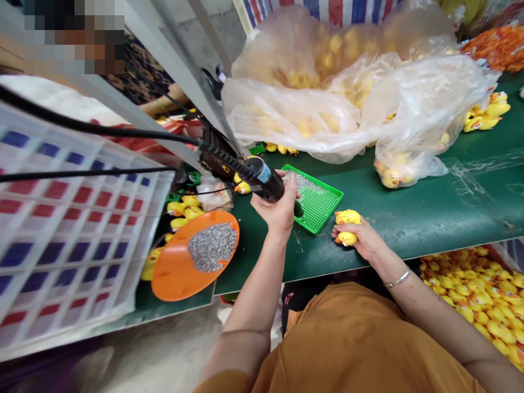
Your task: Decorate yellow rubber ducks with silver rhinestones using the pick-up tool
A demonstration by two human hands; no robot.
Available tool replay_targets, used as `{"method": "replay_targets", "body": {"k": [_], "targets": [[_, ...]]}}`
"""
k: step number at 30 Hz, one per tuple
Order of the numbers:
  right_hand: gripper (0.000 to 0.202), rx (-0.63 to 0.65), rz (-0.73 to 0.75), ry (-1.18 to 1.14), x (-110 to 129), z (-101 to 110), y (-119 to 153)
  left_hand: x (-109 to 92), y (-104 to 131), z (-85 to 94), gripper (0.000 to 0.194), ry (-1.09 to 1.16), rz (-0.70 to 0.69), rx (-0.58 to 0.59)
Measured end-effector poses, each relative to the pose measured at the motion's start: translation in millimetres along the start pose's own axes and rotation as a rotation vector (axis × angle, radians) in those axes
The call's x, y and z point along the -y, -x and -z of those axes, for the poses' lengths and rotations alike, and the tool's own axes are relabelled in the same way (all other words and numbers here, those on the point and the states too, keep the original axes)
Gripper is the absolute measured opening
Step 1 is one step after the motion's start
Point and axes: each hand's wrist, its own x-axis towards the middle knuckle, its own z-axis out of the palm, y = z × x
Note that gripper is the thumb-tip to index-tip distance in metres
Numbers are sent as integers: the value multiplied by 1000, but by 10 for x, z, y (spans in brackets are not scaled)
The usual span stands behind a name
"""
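My left hand is wrapped around a black corded electric screwdriver, which tilts down toward the green perforated tray. Small silvery pieces, probably screws, lie in the tray's far part. To the right of the tray, my right hand is closed on yellow toy ducks; two show side by side above the table edge. Left of my left forearm, an orange dish bears a heap of similar silvery pieces. The screwdriver's tip is hard to make out behind my fingers.
Large clear plastic bags of yellow ducks lie along the back of the green table. A white plastic crate stands at left. Many ducks fill a container at lower right. A metal post and another person's arm are beyond.
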Motion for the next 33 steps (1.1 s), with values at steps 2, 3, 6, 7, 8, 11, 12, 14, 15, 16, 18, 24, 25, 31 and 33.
{"method": "replay_targets", "body": {"k": [2,3,6,7,8,11,12,14,15,16,18,24,25,31,33], "targets": [[56,-2,0,4,-14,-15,3,-143,15,-47,22,29,-16,6],[55,1,-1,5,-20,-23,5,-229,30,-78,22,52,-20,13],[52,19,-6,8,-35,-49,9,-490,109,-192,23,141,-30,44],[50,27,-5,8,-38,-56,10,-561,145,-231,25,169,-21,57],[49,33,-4,9,-38,-63,10,-618,182,-268,26,197,-11,75],[49,40,-5,13,-32,-78,14,-698,285,-349,29,258,36,125],[49,36,-7,15,-30,-81,17,-699,313,-365,28,268,46,140],[50,29,-5,19,-26,-83,25,-676,355,-380,25,279,54,165],[49,30,0,23,-25,-83,29,-658,370,-380,24,285,52,176],[48,31,8,26,-25,-83,33,-640,382,-378,23,290,50,188],[47,34,23,31,-27,-84,38,-606,401,-371,23,293,53,209],[44,81,51,55,-22,-91,38,-541,431,-392,23,244,86,231],[43,94,55,60,-19,-90,37,-531,433,-403,22,240,85,240],[34,145,74,76,7,-74,47,-520,429,-483,19,241,75,268],[34,152,62,74,13,-77,57,-534,426,-506,17,250,87,266]]}}
